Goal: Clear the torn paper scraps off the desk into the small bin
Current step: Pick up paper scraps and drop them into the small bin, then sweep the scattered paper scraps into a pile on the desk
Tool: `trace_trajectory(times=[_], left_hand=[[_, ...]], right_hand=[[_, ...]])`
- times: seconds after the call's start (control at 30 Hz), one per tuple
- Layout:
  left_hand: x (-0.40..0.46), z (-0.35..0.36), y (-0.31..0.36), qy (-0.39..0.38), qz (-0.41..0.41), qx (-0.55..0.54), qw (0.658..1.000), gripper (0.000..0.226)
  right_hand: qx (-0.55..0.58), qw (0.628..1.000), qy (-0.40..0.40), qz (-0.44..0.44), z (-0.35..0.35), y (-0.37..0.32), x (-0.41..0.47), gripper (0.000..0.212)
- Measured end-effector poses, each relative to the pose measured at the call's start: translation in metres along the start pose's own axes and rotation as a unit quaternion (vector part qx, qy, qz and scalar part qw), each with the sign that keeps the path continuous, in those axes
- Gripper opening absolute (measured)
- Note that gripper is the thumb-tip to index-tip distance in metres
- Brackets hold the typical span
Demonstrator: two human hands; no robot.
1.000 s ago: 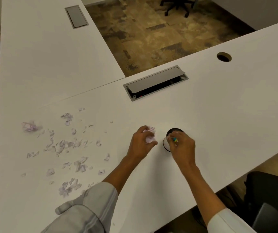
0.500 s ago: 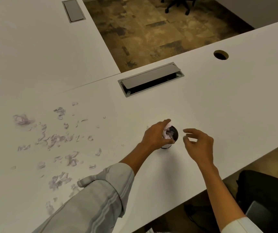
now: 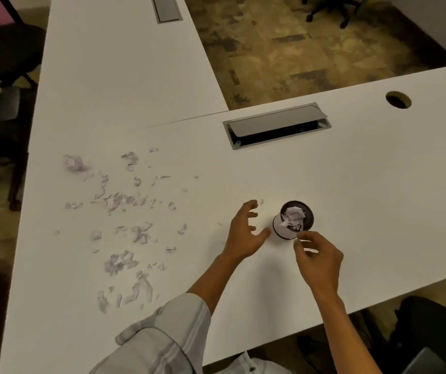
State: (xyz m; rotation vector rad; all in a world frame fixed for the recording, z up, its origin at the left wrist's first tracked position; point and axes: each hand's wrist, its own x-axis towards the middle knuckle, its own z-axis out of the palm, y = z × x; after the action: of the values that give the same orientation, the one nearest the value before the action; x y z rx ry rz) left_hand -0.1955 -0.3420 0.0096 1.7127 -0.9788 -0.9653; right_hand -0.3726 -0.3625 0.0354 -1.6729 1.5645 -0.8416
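Hovering splayed and empty at mid-frame, the left hand could knock the overfull small bin; the right hand, loosely curled, grasps nothing visible.

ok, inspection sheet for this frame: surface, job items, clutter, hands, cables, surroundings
Surface: white L-shaped desk, one flap of its cable hatch raised, round grommet hole.
Job's things: small bin upright, crumpled paper wad inside; torn paper scraps scattered on the desk left of it.
Clutter: nothing seen beyond the scraps.
Hands: left hand open and empty beside the bin; right hand at the bin's near edge, fingers curled, grip unclear.
Cables: nothing seen.
Surroundings: office chair far left, patterned carpet.
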Motion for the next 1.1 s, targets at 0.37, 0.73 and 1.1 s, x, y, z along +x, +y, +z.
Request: trace_trajectory(times=[0.37,0.73,1.1], left_hand=[[-0.108,-0.183,-0.128,0.176,-0.189,0.307,0.916,0.104],[-0.184,-0.223,-0.173,0.141,-0.355,0.312,0.87,0.155],[-0.127,-0.258,-0.162,0.213,-0.192,0.261,0.922,0.137]], right_hand=[[-0.112,0.956,-0.261,-0.069,0.103,0.016,-0.035,0.051],[-0.33,0.863,-0.348,-0.16,0.218,-0.004,-0.075,0.08],[-0.192,0.899,-0.323,-0.227,0.268,-0.069,-0.023,0.068]])
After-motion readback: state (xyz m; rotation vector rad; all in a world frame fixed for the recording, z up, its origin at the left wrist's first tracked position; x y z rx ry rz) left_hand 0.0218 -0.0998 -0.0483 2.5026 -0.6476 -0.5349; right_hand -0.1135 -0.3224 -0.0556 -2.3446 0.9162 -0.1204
